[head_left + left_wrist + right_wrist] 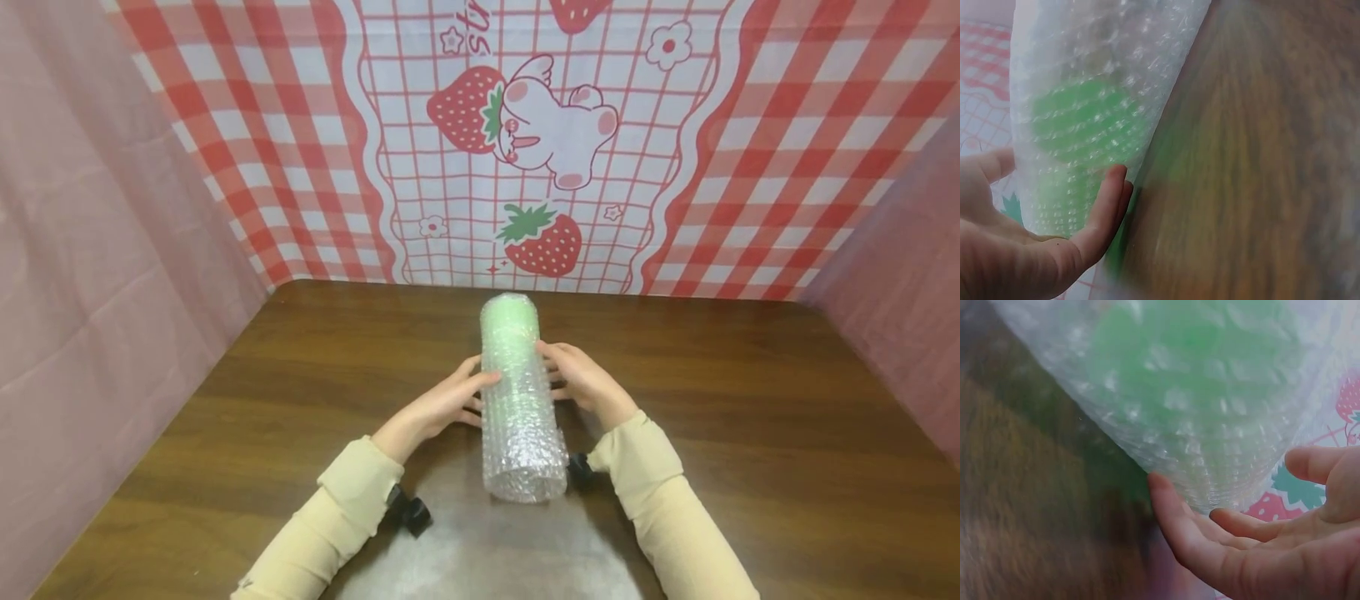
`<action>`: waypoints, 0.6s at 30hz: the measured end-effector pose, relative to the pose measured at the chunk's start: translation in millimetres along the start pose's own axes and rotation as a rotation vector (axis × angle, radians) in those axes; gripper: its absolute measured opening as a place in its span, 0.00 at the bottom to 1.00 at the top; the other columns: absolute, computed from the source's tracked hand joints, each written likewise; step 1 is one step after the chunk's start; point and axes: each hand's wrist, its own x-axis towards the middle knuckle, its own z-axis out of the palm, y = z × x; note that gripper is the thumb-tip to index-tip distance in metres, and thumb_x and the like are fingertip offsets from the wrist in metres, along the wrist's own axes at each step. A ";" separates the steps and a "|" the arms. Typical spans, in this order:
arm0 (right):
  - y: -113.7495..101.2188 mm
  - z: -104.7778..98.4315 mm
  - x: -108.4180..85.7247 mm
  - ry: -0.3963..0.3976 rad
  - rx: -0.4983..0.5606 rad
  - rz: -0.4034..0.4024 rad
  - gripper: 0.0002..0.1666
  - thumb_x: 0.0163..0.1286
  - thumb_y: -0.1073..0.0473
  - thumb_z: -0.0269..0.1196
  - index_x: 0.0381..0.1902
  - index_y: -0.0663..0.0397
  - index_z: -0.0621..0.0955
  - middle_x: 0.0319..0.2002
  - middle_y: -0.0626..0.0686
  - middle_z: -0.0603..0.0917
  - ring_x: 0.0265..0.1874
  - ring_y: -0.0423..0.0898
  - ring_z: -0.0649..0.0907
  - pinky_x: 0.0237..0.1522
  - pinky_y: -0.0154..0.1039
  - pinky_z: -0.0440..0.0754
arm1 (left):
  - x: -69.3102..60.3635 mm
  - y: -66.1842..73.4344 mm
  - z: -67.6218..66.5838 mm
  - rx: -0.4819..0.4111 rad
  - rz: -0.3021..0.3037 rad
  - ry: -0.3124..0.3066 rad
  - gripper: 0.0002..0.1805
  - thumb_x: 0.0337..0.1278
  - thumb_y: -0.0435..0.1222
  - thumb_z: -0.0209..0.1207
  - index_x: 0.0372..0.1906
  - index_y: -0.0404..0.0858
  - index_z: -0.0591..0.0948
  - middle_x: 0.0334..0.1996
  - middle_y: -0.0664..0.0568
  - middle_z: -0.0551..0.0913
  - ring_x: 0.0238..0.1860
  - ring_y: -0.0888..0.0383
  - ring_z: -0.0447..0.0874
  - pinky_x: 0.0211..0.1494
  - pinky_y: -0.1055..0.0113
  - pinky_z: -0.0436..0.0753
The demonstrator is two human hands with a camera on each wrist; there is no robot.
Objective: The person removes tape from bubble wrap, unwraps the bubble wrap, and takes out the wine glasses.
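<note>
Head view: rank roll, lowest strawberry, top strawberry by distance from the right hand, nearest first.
1. Roll: touching the right hand, on its left.
2. Lowest strawberry: beyond the hand, low on the cloth.
3. Top strawberry: higher up, cut by the frame edge.

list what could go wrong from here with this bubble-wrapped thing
Two things, as I judge it. The bubble wrap might slip, since the left hand and right hand only support it from its sides, with neither reaching all the way round. Also, the green item inside could shift lengthwise: it shows toward the far end, while the near end looks like bare wrap. Whether that end is sealed, I can't tell.
</note>
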 end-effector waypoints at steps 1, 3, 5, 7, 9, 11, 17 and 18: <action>0.1 -0.9 -0.7 0.000 -0.004 0.004 0.36 0.71 0.43 0.43 0.63 0.67 0.55 0.56 0.68 0.66 0.47 0.53 0.74 0.47 0.46 0.78 | -0.4 -0.3 0.3 -0.002 0.002 -0.008 0.40 0.60 0.51 0.49 0.70 0.46 0.44 0.57 0.36 0.65 0.46 0.46 0.77 0.46 0.56 0.80; -0.1 -2.4 -1.7 -0.002 -0.008 0.011 0.36 0.71 0.44 0.43 0.62 0.68 0.55 0.56 0.68 0.66 0.46 0.53 0.74 0.46 0.45 0.78 | -0.6 -1.3 0.5 -0.007 0.004 -0.022 0.40 0.60 0.51 0.49 0.70 0.45 0.43 0.57 0.35 0.65 0.45 0.47 0.77 0.46 0.55 0.80; -1.0 -4.4 -2.7 -0.010 -0.014 0.016 0.36 0.71 0.44 0.43 0.63 0.68 0.55 0.57 0.68 0.66 0.47 0.53 0.74 0.47 0.46 0.78 | -0.3 -1.2 0.9 0.000 0.000 -0.027 0.40 0.60 0.50 0.49 0.71 0.44 0.43 0.56 0.35 0.66 0.44 0.48 0.78 0.46 0.56 0.80; -2.0 -5.6 -3.2 -0.019 -0.017 0.016 0.36 0.71 0.44 0.43 0.63 0.68 0.54 0.58 0.68 0.65 0.50 0.54 0.73 0.49 0.46 0.77 | 0.4 -1.6 0.8 0.006 -0.004 -0.022 0.40 0.60 0.50 0.50 0.70 0.43 0.44 0.56 0.36 0.67 0.43 0.49 0.78 0.45 0.56 0.81; -3.5 -6.2 -3.9 -0.021 -0.006 0.017 0.35 0.71 0.45 0.43 0.63 0.67 0.54 0.59 0.68 0.65 0.52 0.56 0.72 0.51 0.48 0.76 | 0.6 -1.9 0.5 0.009 -0.007 -0.011 0.39 0.59 0.49 0.50 0.70 0.42 0.47 0.55 0.37 0.67 0.42 0.49 0.79 0.45 0.57 0.81; -4.7 -6.8 -4.9 -0.022 -0.004 0.015 0.35 0.71 0.45 0.42 0.64 0.68 0.54 0.59 0.69 0.64 0.53 0.56 0.72 0.52 0.48 0.76 | 0.6 -1.8 0.4 0.005 -0.005 0.003 0.38 0.59 0.47 0.51 0.69 0.39 0.49 0.55 0.37 0.68 0.41 0.50 0.78 0.46 0.57 0.80; -5.6 -11.2 -7.7 0.001 0.047 0.032 0.34 0.72 0.49 0.42 0.65 0.68 0.52 0.56 0.68 0.67 0.37 0.44 0.76 0.39 0.34 0.78 | 1.2 0.0 1.2 -0.050 -0.009 0.066 0.39 0.55 0.41 0.54 0.68 0.37 0.49 0.54 0.37 0.68 0.47 0.48 0.74 0.50 0.57 0.78; -5.5 -11.9 -8.1 0.007 0.061 0.037 0.34 0.72 0.50 0.42 0.65 0.68 0.52 0.54 0.66 0.69 0.34 0.42 0.76 0.36 0.32 0.78 | 1.5 0.0 1.3 -0.057 -0.013 0.074 0.40 0.55 0.41 0.54 0.69 0.39 0.48 0.54 0.38 0.68 0.49 0.48 0.74 0.51 0.56 0.78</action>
